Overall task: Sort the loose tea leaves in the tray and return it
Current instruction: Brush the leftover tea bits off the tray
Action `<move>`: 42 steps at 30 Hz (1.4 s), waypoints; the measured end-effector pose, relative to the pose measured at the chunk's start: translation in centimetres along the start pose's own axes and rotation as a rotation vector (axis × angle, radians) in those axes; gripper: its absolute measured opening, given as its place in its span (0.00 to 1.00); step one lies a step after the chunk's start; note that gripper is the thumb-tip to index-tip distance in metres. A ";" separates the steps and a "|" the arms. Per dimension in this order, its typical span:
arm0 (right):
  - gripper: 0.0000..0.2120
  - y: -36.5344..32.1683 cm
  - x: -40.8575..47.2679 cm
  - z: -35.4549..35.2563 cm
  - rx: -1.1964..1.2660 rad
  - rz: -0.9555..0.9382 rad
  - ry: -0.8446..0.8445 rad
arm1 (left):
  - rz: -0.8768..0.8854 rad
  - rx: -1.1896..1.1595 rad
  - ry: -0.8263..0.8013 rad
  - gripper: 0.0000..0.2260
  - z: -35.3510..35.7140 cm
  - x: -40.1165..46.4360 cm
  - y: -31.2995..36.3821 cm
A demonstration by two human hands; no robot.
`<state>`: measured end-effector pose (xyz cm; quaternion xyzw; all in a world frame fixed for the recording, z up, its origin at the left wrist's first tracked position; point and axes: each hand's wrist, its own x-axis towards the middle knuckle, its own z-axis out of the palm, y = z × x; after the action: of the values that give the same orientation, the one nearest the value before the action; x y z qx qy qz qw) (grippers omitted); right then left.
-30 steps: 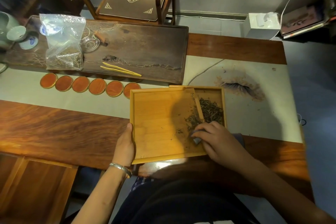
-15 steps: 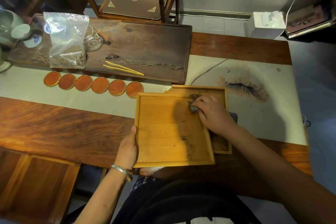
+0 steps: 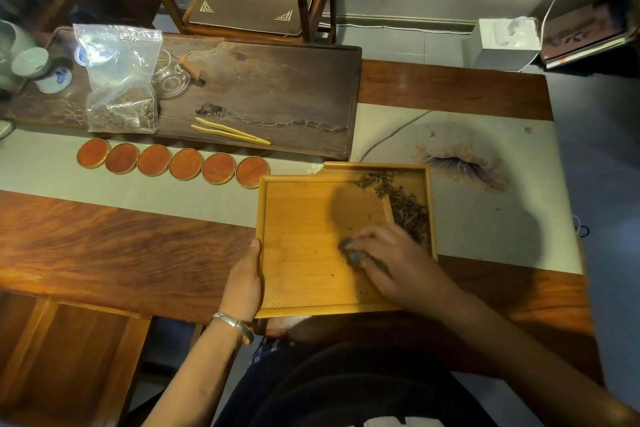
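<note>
A dark, reddish wooden tabletop (image 3: 104,246) is seen from above, crossed by a pale cloth runner (image 3: 485,218) painted with a dark feathery mark. A light bamboo tray (image 3: 298,253) is laid at the near edge, partly over a second, similar tray (image 3: 427,184) that shows at its far and right sides. Loose tea leaves (image 3: 405,204) are heaped along the right of the upper tray, spilling toward the lower one, and a few specks are scattered over the bare bottom.

The tray's left rim is gripped by the left hand (image 3: 244,282), thumb on the rim and fingers underneath; a silver bracelet (image 3: 235,324) is worn at that wrist. The right hand (image 3: 391,263) is pressed down on the tray bottom, its fingers curled round a small dark grey object (image 3: 356,256), blurred, whose kind cannot be told.

Beyond the tray, six round orange coasters (image 3: 173,163) are lined up in a row. Behind them a long dark tea board (image 3: 277,90) carries a clear plastic bag of tea (image 3: 121,87), yellow tongs (image 3: 230,133), a glass dish (image 3: 171,76) and pale green cups (image 3: 29,61). A wooden chair (image 3: 249,0) with a brown cushion bearing a gold emblem is placed against a grey wall. A white tissue box (image 3: 502,45) is seen on the floor at right. Faint print on the bag cannot be read.
</note>
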<state>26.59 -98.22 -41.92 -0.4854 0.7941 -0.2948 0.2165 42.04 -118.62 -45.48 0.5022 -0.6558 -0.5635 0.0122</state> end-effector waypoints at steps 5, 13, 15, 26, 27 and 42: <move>0.10 -1.5 -2.6 1.6 -0.021 -0.143 -0.136 | 0.022 0.047 0.002 0.18 0.0 0.2 -0.1; 0.12 -0.2 -1.9 2.2 -0.092 -0.091 -0.131 | 0.098 0.171 -0.043 0.15 -0.1 0.3 -0.7; 0.14 0.4 -1.0 2.0 -0.087 -0.047 -0.097 | 0.083 0.150 -0.046 0.15 -0.1 0.3 -0.7; 0.16 3.1 2.9 0.5 -0.132 0.166 0.091 | -0.016 0.042 -0.020 0.19 0.0 -0.3 -0.6; 0.16 2.7 2.9 0.3 -0.122 0.157 0.100 | -0.026 0.040 -0.009 0.19 0.0 -0.3 -0.5; 0.15 -4.0 0.4 5.1 -0.130 -0.301 -0.135 | 0.014 0.100 0.010 0.15 0.2 -0.6 0.7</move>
<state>32.17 -101.34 -42.95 -0.6305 0.7135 -0.2388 0.1909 41.77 -118.15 -44.71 0.5005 -0.6864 -0.5275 -0.0059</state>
